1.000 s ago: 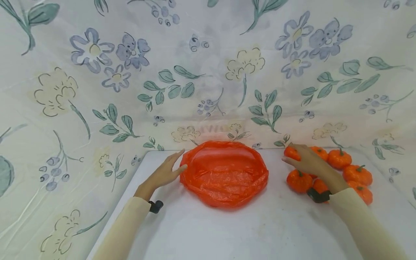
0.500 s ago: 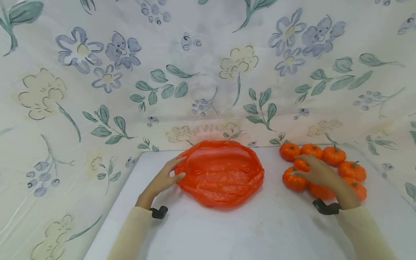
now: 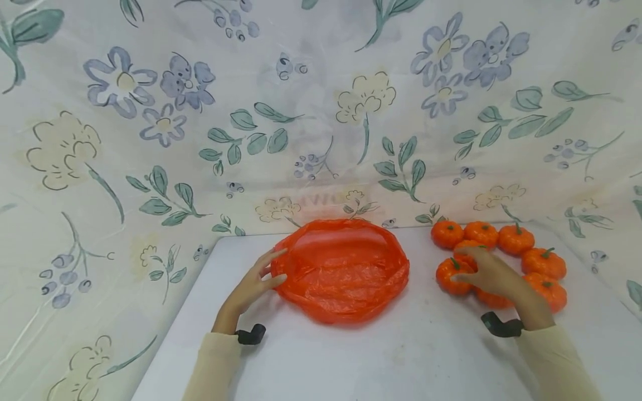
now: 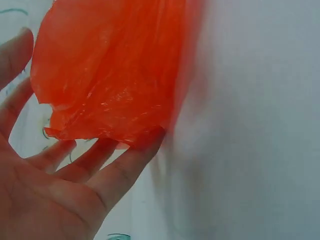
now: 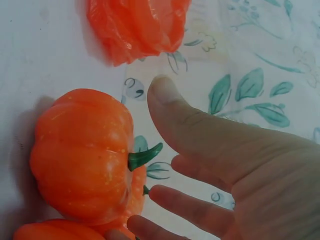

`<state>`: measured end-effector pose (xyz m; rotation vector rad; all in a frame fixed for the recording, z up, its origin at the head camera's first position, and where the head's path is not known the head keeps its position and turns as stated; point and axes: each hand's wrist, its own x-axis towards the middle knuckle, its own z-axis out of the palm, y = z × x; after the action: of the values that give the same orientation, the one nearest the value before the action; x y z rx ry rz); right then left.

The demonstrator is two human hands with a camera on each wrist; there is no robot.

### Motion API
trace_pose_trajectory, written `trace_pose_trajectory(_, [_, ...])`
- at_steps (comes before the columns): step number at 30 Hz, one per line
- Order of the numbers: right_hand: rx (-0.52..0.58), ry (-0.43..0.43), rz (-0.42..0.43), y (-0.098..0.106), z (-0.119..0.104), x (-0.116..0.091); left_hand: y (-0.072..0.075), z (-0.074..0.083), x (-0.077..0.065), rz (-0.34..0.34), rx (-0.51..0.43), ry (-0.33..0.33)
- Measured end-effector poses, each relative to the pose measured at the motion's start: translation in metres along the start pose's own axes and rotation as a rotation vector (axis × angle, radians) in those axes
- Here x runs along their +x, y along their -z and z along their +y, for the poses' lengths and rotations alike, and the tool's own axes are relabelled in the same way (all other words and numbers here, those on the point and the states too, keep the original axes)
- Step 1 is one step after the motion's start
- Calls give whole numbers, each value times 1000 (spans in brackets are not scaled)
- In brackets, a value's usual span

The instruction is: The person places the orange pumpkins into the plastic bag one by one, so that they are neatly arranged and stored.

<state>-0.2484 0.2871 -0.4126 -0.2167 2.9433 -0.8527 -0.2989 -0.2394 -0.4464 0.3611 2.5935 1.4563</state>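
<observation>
A red-orange plastic bag (image 3: pixel 346 278) stands with its mouth spread wide near the back of the table. My left hand (image 3: pixel 252 287) is at its left side, fingers loosely bent. In the left wrist view the fingertips meet the bag's rim (image 4: pixel 115 100), and the thumb stands apart. My right hand (image 3: pixel 494 273) hovers with parted fingers over a group of small orange pumpkins. Closest to its thumb is the front-left pumpkin (image 3: pixel 450 280). The right wrist view shows this pumpkin (image 5: pixel 82 155) with a green stem, and a gap between it and the thumb.
Several more pumpkins, such as one at the back right (image 3: pixel 515 239), cluster on the right of the white table (image 3: pixel 361 362). A floral sheet (image 3: pixel 321 139) hangs behind the table and along its sides.
My right hand has drawn back from the back-left pumpkin toward the front-left one, leaving the back-left pumpkin in full view. My left hand stays by the bag. The head view has shifted slightly.
</observation>
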Motion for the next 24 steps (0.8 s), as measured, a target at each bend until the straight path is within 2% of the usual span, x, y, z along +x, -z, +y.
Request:
trace_pose_trajectory(6, [-19, -15, -37, -4, -4, 5, -4, -13, -4, 15, -145, 20])
trace_pose_trajectory(9, [-16, -54, -74, -5, -8, 7, -7, -17, -5, 22, -205, 15])
trace_pose_trajectory(13, [-28, -107, -114, -8, -12, 6, -14, -22, -5, 10, -197, -32])
trace_pose_trajectory(17, [-46, -94, -115, -12, -12, 7, -20, -28, -6, 14, -189, -63])
trace_pose_trajectory(24, [-75, -89, -120, -17, -9, 10, -24, -26, -7, 31, -245, -85])
